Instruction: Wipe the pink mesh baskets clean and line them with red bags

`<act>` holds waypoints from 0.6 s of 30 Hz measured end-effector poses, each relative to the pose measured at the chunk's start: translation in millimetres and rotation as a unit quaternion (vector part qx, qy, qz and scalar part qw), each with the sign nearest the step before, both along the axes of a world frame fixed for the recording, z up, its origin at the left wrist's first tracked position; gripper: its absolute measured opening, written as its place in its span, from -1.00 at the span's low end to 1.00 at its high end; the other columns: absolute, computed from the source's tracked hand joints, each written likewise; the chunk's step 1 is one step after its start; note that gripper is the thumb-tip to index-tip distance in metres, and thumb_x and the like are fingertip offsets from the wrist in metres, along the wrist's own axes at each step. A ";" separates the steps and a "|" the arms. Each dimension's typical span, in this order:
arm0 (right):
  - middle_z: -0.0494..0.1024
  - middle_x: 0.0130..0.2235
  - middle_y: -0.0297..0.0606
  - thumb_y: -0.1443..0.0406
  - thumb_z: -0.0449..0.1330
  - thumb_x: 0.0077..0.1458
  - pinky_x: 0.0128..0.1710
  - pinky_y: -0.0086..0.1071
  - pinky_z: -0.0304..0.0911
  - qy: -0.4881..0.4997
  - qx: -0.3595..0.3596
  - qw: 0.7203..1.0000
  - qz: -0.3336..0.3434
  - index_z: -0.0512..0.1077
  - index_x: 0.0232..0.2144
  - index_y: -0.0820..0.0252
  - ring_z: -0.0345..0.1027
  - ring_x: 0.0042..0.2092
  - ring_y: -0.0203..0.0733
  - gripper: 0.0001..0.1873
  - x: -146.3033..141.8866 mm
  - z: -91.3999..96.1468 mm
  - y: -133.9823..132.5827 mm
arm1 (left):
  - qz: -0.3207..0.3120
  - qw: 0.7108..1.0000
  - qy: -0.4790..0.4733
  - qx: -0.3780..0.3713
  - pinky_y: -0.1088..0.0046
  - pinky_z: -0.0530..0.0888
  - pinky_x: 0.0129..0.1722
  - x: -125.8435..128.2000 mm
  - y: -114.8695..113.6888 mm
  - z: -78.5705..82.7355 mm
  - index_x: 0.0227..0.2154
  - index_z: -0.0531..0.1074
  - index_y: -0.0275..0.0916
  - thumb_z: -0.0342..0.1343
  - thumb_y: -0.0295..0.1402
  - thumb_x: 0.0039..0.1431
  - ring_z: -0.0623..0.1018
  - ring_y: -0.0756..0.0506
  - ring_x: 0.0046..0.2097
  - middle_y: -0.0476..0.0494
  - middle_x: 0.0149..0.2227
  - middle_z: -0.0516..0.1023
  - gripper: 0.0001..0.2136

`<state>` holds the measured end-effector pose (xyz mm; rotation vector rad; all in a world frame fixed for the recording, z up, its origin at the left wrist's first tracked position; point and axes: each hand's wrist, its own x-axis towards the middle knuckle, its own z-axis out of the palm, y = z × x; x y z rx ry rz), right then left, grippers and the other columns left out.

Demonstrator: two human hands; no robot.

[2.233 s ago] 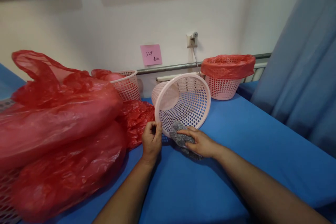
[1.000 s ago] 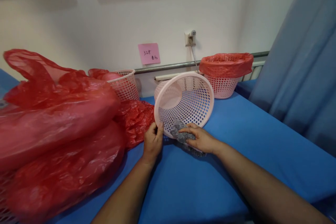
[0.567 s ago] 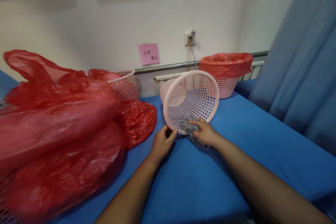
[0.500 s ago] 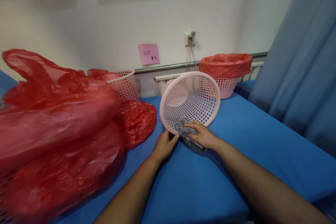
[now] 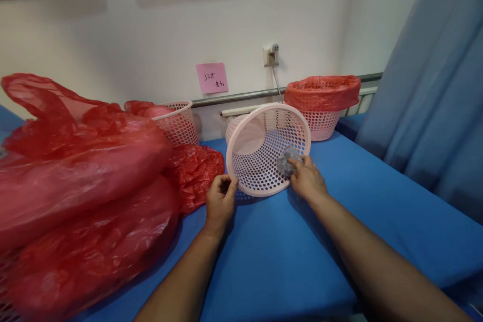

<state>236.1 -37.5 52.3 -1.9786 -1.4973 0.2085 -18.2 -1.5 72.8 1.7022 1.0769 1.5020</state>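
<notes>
A pale pink perforated plastic wastebasket lies tipped on its side on the blue bed surface, its mouth facing me. My left hand pinches the lower left of its rim between thumb and fingers. In my right hand is a grey fluffy cloth, pressed against the inside of the wastebasket at the lower right of the rim. The fingers of that hand bend over the rim, and part of the cloth is hidden by them.
Large red plastic bags heap up on the left, with a crumpled red bag beside the wastebasket. Behind stand another pink basket and a red-lined basket. A metal rail runs along the wall; a blue curtain hangs at right.
My right hand and the cloth have moved right and up along the rim. My left hand has shifted left along it, and the wastebasket has turned slightly.
</notes>
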 end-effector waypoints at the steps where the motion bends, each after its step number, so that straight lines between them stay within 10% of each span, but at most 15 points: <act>1: 0.33 0.22 -0.11 0.42 0.15 0.12 0.21 -0.18 0.23 0.028 -0.011 0.998 0.048 0.46 0.18 0.05 0.35 0.14 -0.03 -0.44 -8.5 -2.5 -0.7 | -0.001 1.000 -0.001 0.004 0.46 0.47 -0.28 0.9 -1.2 -0.2 -0.35 0.44 -0.24 0.25 -0.21 0.15 0.51 -0.02 -0.35 -0.02 -0.38 0.52 -0.80; 7: 0.46 0.07 -0.23 0.38 0.23 0.09 0.22 -0.28 0.25 0.148 0.027 0.933 0.326 0.44 0.18 0.03 0.36 0.12 -0.18 -0.43 -50.3 -11.0 -8.9 | 0.023 0.999 -0.018 0.013 0.50 0.46 -0.33 -0.7 0.3 -0.6 -0.34 0.43 -0.23 0.24 -0.16 0.18 0.49 -0.01 -0.36 -0.01 -0.38 0.50 -0.77; 14: 0.30 0.25 -0.05 0.43 0.12 0.16 0.26 -0.12 0.19 -0.016 -0.003 0.999 0.030 0.40 0.24 0.06 0.30 0.21 0.06 -0.41 -6.2 2.1 -3.2 | 0.099 0.993 -0.048 0.047 0.47 0.49 -0.27 -9.8 7.3 10.8 -0.30 0.47 -0.24 0.26 -0.14 0.15 0.52 -0.02 -0.31 -0.05 -0.34 0.54 -0.74; 18: 0.34 0.21 -0.03 0.37 0.16 0.17 0.21 -0.16 0.26 -0.001 -0.032 0.998 0.054 0.43 0.21 0.10 0.37 0.15 0.04 -0.46 -11.6 -5.3 -0.8 | 0.041 0.998 -0.041 0.009 0.44 0.51 -0.23 -2.0 4.6 0.2 -0.25 0.49 -0.23 0.24 -0.16 0.17 0.55 -0.03 -0.29 -0.08 -0.30 0.57 -0.76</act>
